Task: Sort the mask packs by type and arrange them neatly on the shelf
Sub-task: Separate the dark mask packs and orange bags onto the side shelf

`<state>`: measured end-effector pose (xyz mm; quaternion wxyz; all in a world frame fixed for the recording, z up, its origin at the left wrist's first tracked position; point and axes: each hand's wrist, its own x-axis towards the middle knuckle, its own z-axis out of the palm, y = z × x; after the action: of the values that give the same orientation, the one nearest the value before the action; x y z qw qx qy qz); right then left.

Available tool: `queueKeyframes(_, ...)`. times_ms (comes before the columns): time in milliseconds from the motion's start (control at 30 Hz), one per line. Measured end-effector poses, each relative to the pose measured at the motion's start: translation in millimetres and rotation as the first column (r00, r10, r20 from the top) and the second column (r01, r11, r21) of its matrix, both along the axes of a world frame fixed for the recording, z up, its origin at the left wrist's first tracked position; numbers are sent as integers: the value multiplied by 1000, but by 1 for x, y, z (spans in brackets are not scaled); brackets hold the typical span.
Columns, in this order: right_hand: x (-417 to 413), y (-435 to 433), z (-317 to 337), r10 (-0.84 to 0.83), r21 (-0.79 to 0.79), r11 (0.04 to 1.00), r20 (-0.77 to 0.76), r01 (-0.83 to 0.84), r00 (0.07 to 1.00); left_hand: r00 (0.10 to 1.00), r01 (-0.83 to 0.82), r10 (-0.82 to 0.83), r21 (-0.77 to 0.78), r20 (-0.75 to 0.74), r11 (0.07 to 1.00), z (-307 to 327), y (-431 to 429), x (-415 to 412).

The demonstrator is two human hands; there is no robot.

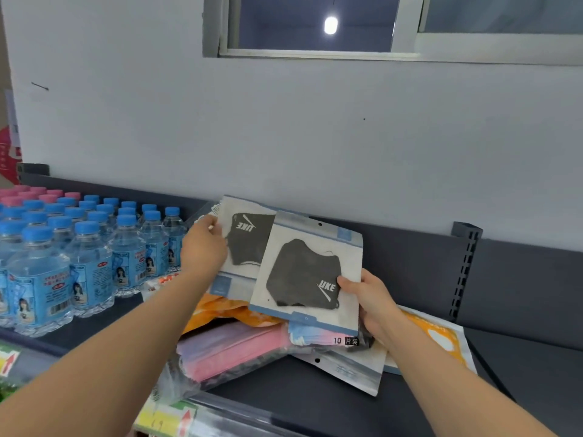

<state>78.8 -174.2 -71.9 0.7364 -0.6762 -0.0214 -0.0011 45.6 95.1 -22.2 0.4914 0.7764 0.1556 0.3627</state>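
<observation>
At the far left, rows of blue-capped water bottles point(88, 247) stand packed on the shelf point(315, 405), close beside the left forearm. The left grip point(203, 247) is clenched on the edge of a black mask pack point(246, 241), thumb on its front, and holds it up over the heap with its logo upside down. Overlapping it in front is a second black mask pack point(307, 272) of the same type, logo the right way up; the right grip point(372, 301) grasps it at the lower right corner, thumb on the face. Both packs are in the air, not yet on the shelf.

Beneath them lies an unsorted heap: an orange pack point(220, 310), a pink mask pack point(233, 351) reaching toward the shelf's front lip, and another orange pack point(441, 339) further right.

The likely fault is a mismatched pair. If the two are stacked as they are, one lies inverted and the pile looks untidy, so the left one probably needs turning. The glossy pouches are held only at their edges, so one may slip out. The pink pack could slide off the front if the heap is nudged, and a careless left elbow might topple bottles.
</observation>
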Motion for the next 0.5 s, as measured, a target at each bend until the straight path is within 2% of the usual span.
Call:
queueKeyframes(100, -2, -1, 4, 21, 5, 1000, 44, -22, 999, 986, -40, 87, 301, -144, 953, 24, 5, 1)
queueKeyframes(167, -4, 0, 9, 48, 0, 999, 79, -48, 996, 972, -12, 108, 416, -207, 909, 39, 2, 3)
queueKeyframes(233, -6, 1, 13, 74, -33, 997, 99, -71, 992, 958, 97, 48, 481, -282, 871, 46, -1, 6)
queueKeyframes(300, -5, 2, 14, 103, -54, 994, 99, -98, 990, 926, 273, -113, 430, -360, 861, 46, -1, 11)
queueKeyframes(367, -4, 2, 13, 137, -73, 989, 73, -132, 988, 893, 398, -291, 301, -344, 867, 42, 3, 14)
queueKeyframes(500, -3, 3, 9, 199, -66, 978, -6, -199, 980, 885, 453, -404, 222, -233, 864, 29, 1, 14)
